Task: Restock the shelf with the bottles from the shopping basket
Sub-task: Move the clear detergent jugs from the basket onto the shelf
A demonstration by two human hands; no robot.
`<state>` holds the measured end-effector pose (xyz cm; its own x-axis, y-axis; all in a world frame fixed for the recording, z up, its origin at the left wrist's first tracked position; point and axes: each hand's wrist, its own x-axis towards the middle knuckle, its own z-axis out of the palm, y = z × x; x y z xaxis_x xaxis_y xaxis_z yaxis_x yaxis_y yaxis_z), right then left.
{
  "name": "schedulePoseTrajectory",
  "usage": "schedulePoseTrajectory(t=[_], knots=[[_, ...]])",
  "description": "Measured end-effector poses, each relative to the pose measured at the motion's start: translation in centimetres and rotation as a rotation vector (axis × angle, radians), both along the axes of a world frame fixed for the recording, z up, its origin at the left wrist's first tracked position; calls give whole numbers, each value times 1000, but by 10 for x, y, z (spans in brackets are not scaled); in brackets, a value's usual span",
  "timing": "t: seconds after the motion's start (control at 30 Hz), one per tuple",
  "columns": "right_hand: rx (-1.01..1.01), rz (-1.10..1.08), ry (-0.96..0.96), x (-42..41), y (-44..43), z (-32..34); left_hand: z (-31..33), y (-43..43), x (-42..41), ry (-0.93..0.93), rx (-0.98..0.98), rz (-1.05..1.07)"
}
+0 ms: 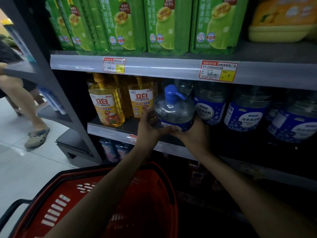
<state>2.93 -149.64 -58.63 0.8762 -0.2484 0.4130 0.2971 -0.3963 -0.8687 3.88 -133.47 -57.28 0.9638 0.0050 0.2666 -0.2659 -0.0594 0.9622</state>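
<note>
The person is showing two bare forearms, the left forearm and the right forearm, both slim and uncovered from the lower edge of the view up to the wrists. The left hand and right hand are showing bare too. Dim light is blurring finer detail of the fingers.

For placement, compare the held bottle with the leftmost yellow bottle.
The held bottle is clear with a blue label and pump; the yellow bottle is amber with a yellow label. The left hand and right hand grip the held bottle; the yellow bottle stands untouched on the shelf. Both have pump tops.
</note>
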Motion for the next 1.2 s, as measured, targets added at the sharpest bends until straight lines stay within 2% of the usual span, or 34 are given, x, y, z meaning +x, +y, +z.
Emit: schedulePoseTrajectory(t=[0.27,0.5,0.87,1.2], knots=[[-18,-72,114,13,1,-3,3,2,24,-12,72,-20],[-56,-94,199,20,0,-2,2,-1,28,138,-43,-60],[-45,-102,216,14,8,-2,-3,-6,27,160,-58,10],[4,-3,363,-11,5,6,-2,4,-5,180,117,-53]])
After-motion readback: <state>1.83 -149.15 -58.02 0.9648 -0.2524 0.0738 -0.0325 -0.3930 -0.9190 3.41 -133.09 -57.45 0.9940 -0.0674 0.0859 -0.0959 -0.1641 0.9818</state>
